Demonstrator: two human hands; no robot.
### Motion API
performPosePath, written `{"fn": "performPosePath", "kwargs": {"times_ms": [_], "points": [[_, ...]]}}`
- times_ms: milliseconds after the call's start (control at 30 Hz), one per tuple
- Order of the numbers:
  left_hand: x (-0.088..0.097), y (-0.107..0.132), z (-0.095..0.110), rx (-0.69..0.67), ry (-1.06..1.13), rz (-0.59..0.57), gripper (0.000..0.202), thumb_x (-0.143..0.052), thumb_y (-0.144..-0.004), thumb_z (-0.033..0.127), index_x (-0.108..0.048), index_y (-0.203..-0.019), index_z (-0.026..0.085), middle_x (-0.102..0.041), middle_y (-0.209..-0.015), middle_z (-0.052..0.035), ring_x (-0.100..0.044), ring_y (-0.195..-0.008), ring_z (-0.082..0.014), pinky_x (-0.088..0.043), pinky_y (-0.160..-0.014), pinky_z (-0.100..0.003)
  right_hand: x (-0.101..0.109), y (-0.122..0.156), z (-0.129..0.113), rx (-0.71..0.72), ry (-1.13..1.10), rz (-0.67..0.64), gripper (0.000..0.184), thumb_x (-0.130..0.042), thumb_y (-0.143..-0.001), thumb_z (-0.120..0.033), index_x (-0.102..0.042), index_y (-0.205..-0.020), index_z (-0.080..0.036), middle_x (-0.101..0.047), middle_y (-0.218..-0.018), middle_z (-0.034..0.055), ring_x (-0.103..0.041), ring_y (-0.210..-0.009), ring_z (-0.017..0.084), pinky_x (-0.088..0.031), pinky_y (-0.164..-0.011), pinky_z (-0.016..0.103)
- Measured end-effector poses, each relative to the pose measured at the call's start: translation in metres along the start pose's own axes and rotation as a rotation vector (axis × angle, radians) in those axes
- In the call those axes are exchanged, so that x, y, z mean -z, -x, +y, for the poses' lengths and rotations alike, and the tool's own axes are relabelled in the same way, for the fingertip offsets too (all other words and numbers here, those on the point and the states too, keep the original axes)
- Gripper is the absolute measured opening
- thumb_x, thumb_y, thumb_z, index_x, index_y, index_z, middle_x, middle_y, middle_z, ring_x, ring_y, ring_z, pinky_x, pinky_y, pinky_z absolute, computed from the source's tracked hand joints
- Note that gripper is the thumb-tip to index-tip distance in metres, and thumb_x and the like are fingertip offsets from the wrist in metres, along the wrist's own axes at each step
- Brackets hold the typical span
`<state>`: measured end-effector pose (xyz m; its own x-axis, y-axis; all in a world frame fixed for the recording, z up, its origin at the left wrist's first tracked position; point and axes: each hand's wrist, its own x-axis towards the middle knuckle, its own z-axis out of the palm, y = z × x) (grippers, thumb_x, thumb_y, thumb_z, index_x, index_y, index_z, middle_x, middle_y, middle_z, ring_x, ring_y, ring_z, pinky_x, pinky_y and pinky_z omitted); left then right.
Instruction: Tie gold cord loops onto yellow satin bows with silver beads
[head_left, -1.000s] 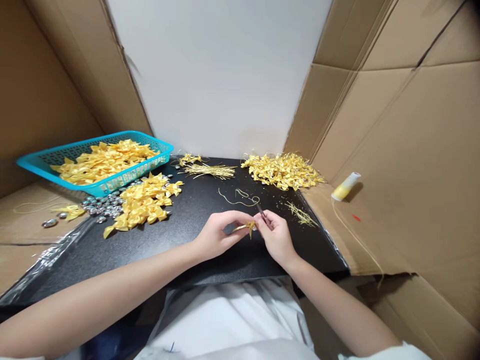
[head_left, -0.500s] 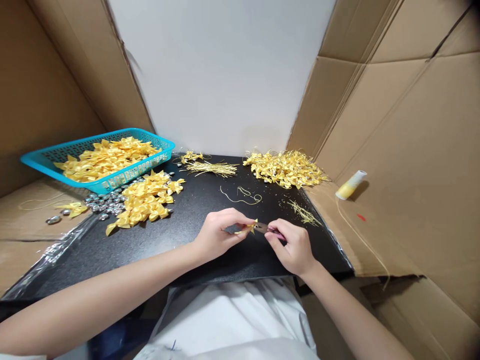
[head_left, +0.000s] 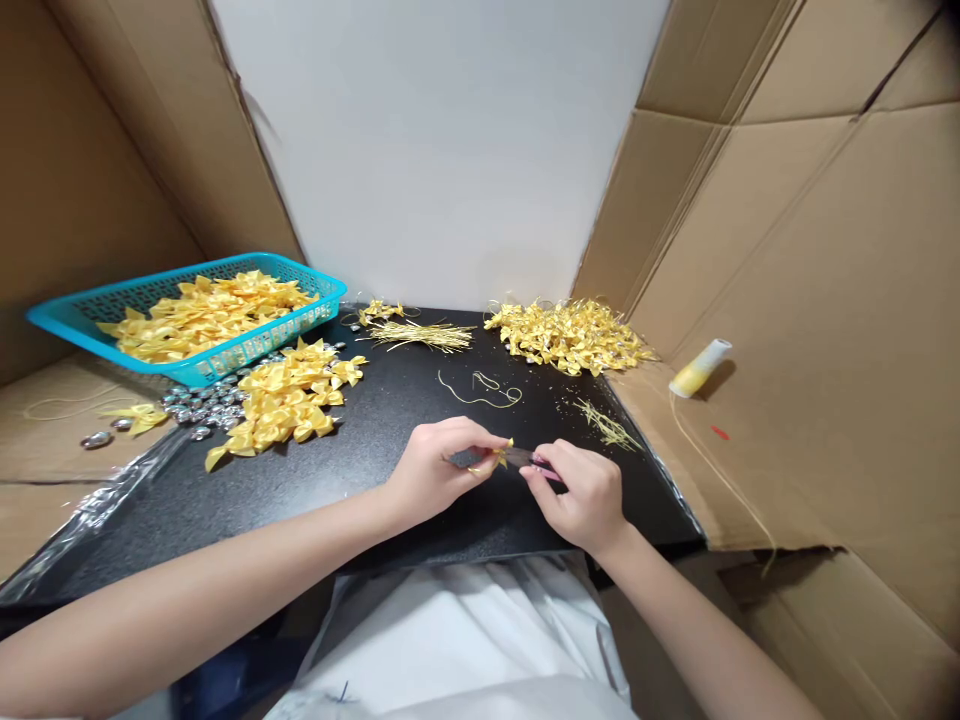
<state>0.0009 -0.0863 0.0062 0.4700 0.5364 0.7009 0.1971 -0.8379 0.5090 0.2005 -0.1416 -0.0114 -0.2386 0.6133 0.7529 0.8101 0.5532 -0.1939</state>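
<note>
My left hand (head_left: 435,468) pinches a small yellow ribbon bow (head_left: 501,453) just above the black tabletop (head_left: 360,470). My right hand (head_left: 581,495) is closed round a small dark tool with a pink handle (head_left: 534,463), whose tip touches the bow. A loose pile of yellow bows (head_left: 289,400) lies to the left, with several small silver bells (head_left: 199,410) beside it. Further back a heap of finished bows (head_left: 566,338) lies at the right.
A teal basket (head_left: 75,325) full of yellow bows stands at the back left. A bundle of gold cords (head_left: 420,335) and a loose gold thread (head_left: 484,392) lie mid-table. A yellow thread spool (head_left: 697,368) rests on cardboard at the right. Cardboard walls enclose both sides.
My right hand has shifted right and lowered, turning the tool from upright to nearly level against the bow. My left hand keeps its pinch in about the same place.
</note>
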Motion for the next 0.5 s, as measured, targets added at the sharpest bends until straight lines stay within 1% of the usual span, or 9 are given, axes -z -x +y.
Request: {"fn": "performPosePath", "kwargs": {"times_ms": [300, 500], "points": [[-0.0002, 0.0013, -0.0003, 0.048, 0.007, -0.013, 0.016, -0.064, -0.078, 0.009, -0.073, -0.089, 0.016, -0.074, -0.077, -0.0032, -0.067, -0.065, -0.0107, -0.052, -0.061, -0.018, -0.0019, -0.0009, -0.0003, 0.008, 0.052, 0.003, 0.022, -0.054, -0.092, -0.031, -0.061, -0.076, -0.017, -0.062, -0.062, 0.0001, -0.058, -0.052, 0.01, -0.036, -0.054, 0.024], [-0.0003, 0.0011, -0.0006, 0.092, 0.002, -0.04, 0.015, -0.064, -0.078, 0.01, -0.073, -0.089, 0.015, -0.075, -0.078, -0.0038, -0.067, -0.066, -0.0116, -0.052, -0.062, -0.019, -0.0018, -0.0012, -0.0017, -0.007, 0.056, -0.011, 0.022, -0.054, -0.091, -0.03, -0.061, -0.076, -0.017, -0.063, -0.062, 0.0001, -0.059, -0.053, 0.01, -0.035, -0.054, 0.023]]}}
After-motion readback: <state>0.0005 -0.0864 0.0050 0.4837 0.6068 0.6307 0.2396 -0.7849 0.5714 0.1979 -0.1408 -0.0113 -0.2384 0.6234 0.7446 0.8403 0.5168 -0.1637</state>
